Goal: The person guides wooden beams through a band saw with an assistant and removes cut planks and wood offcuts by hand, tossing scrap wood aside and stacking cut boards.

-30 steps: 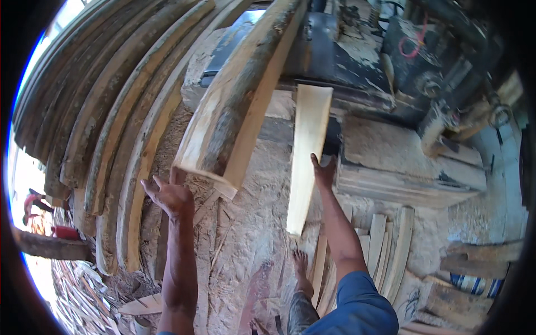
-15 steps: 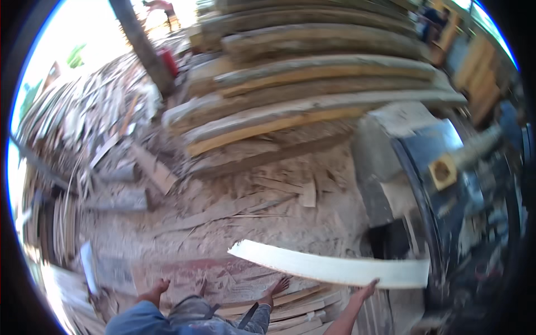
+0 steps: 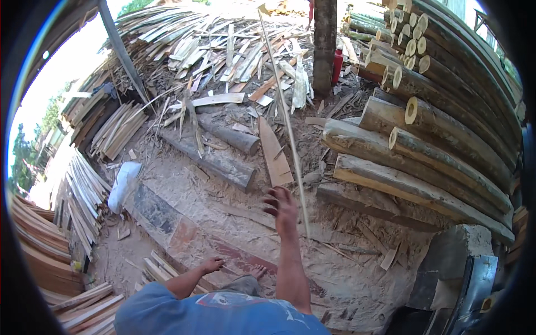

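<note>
We found the long, narrow, pale wooden strip point(image 3: 290, 129) just right of the right hand point(image 3: 284, 209), apparently untouched, both that hand and the left hand point(image 3: 213, 264) loosely open on nothing visible, and judged the strip light, springy and best gripped mid-length.

Head cam: L one of side-by-side pair, head-worn, wide fisheye. Faces fwd + steeply down, view upright. Blue shirt point(image 3: 223, 315) v. close, btm edge; L hand point(image 3: 213, 265) + R hand point(image 3: 283, 209) near, below ctr. Ground point(image 3: 363, 285) seen from above. Scrap-wood pile point(image 3: 223, 56) far, up top; log stack point(image 3: 441, 84) upper R. Dark circ. rim; straight edges bow toward it.
</note>
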Demonstrator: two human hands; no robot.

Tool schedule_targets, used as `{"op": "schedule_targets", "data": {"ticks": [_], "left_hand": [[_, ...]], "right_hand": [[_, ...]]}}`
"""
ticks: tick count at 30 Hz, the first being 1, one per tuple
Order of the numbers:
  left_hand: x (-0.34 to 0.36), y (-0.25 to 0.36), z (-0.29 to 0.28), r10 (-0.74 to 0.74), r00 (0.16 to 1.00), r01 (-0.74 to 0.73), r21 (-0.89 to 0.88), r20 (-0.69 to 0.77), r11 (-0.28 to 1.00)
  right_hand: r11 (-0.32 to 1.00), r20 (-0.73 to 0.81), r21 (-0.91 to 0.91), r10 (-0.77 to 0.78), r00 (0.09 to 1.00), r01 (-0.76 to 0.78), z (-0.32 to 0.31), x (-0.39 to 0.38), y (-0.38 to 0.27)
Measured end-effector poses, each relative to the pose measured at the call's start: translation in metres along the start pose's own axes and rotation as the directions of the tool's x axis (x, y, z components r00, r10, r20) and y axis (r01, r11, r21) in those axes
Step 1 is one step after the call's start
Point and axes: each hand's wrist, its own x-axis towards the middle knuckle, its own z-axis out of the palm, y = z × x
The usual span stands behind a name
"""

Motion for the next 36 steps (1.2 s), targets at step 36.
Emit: {"op": "schedule_targets", "data": {"ticks": [36], "left_hand": [[-0.023,0.178,0.443,-0.073,0.669,-0.538,0.549,0.74,0.639]], "right_hand": [[0.874,-0.971,-0.18,-0.083,0.225,-0.451,-0.332,-0.53,0.241]]}}
